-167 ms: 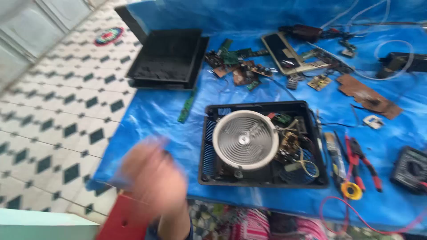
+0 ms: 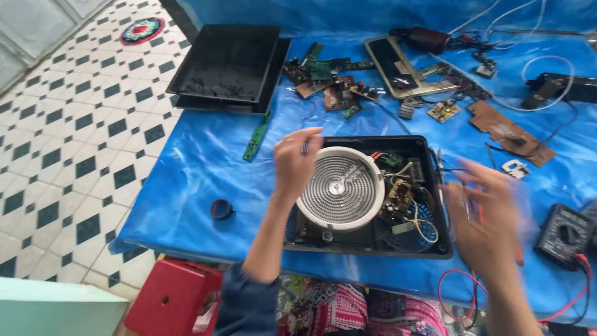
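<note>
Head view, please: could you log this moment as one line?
left hand: small thing pinched, above round coil | right hand: blurred, beside open cooker base

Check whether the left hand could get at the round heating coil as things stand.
Probably yes: the left hand hovers at the rim of the round heating coil, which lies uncovered in the open black casing, nothing between them.

Glossy blue plastic sheet (image 2: pixel 205 162) covers the surface. Matt black plastic casing (image 2: pixel 429 249) holds a ribbed, white-rimmed heating coil (image 2: pixel 342 186).
</note>
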